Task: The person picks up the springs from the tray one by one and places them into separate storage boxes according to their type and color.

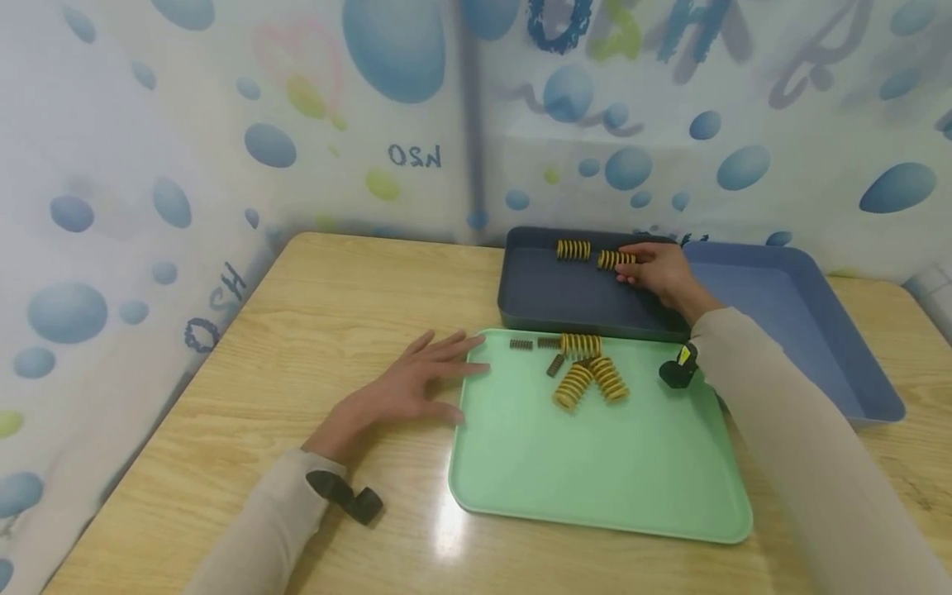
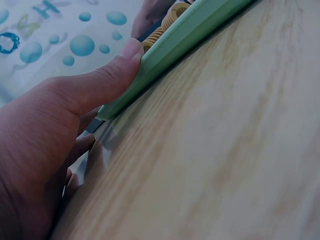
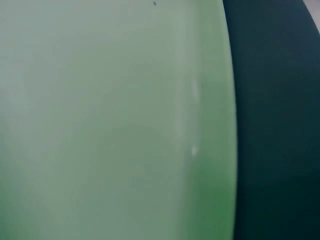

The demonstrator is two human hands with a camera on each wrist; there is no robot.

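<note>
In the head view my right hand (image 1: pixel 665 271) reaches over the dark tray (image 1: pixel 554 293) and pinches the right end of a yellow coil spring (image 1: pixel 610 260). Another yellow spring (image 1: pixel 573 249) lies just left of it. Fingers spread and straight, my left hand (image 1: pixel 405 382) is at the left edge of the green tray (image 1: pixel 587 471); its thumb touches that tray's rim (image 2: pixel 150 70) in the left wrist view. Several yellow springs (image 1: pixel 581 345) and small dark springs (image 1: pixel 521 344) lie near the green tray's far edge. The right wrist view shows only trays, no hand.
To the right, a blue tray (image 1: pixel 766 289) sits beside the dark one, partly behind my right forearm. All the trays stand on a wooden table (image 1: pixel 357 289). A patterned curtain or sheet (image 1: pixel 446 124) hangs behind the table and along its left side.
</note>
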